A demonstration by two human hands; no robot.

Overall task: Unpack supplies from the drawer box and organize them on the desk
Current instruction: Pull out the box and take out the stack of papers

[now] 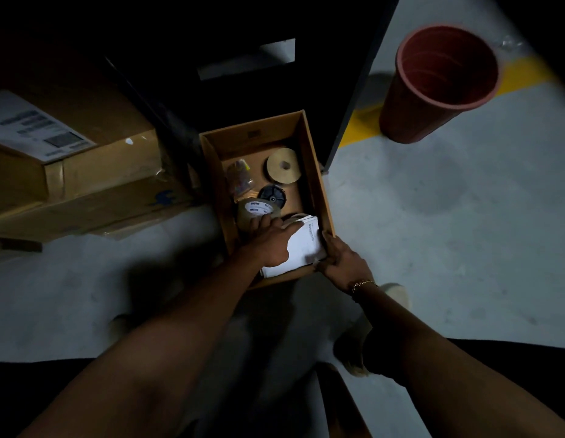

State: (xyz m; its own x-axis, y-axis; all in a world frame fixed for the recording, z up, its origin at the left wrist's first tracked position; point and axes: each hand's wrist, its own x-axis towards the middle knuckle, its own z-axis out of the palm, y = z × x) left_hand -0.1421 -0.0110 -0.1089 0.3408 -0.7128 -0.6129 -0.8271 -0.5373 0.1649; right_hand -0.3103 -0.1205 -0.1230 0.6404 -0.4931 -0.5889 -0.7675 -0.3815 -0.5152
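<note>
1. Unpacking is just starting: the packet (303,245) lies at the box's (319,184) near end.
2. The left hand (268,245) rests flat on it; the right hand (341,263) grips its edge.
3. Next, probably lift it clear of the box.

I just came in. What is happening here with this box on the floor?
A person reaches into an open cardboard box on the floor, with both hands on a white packet at its near end. The right hand grips the packet's edge; the left hand lies on top of it. A brown tape roll, a black disc, a paper roll and a small bag lie in the box, not yet taken out.
</note>
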